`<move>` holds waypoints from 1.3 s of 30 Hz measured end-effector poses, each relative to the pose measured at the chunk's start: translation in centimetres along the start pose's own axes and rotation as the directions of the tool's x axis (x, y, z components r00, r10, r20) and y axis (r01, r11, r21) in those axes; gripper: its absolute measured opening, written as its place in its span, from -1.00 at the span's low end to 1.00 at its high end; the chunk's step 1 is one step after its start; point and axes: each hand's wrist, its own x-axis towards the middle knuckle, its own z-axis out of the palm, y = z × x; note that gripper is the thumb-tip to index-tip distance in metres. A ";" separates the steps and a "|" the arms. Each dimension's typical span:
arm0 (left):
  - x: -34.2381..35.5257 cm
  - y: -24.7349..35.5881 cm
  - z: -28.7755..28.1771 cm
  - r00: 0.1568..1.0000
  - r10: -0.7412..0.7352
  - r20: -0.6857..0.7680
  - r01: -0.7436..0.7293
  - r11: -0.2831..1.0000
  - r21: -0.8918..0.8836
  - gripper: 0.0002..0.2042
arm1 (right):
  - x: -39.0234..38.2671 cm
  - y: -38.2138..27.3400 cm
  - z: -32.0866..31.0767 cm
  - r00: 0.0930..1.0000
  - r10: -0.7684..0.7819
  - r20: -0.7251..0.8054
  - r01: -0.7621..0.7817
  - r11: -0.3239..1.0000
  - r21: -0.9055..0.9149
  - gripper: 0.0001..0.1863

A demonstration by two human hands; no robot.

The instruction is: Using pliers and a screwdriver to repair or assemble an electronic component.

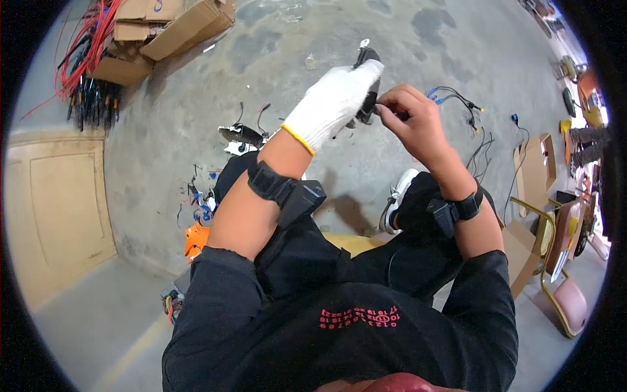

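Just left of the black part (370, 101), the left hand (339, 95), in a white glove (317, 124), is clamped around it. The part's long axis runs roughly away from the body, with a small pale metal tip (364, 43) at its far end; no label on it can be read. On the body side of the part, well apart, the dark shirt (287, 356) bears red printed characters (359, 317), upside down in this view. Just right of the part's nearer end, the bare right hand (417, 124) holds thumb and forefinger close to its side; whether they grip anything cannot be told. The left hand is nearer.
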 end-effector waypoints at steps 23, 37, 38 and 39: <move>0.5 -0.7 -1.3 0.987 0.160 0.026 -0.160 0.934 0.320 -0.58 | 0.8 0.1 1.5 0.982 -0.187 -0.007 0.180 0.956 -0.231 -0.86; 1.0 -2.6 -0.1 0.822 0.545 0.167 -0.479 0.502 0.720 -0.81 | 0.8 -0.5 1.4 0.877 0.434 0.204 -0.445 0.895 0.009 -0.74; 1.1 -2.8 0.1 0.821 0.545 0.171 -0.482 0.501 0.718 -0.81 | 0.7 -0.4 1.4 0.877 0.438 0.201 -0.448 0.894 0.009 -0.74; 1.3 -3.0 0.3 0.788 0.592 0.169 -0.492 0.440 0.751 -0.82 | 0.7 -0.1 1.6 0.901 0.403 0.162 -0.401 0.915 -0.048 -0.74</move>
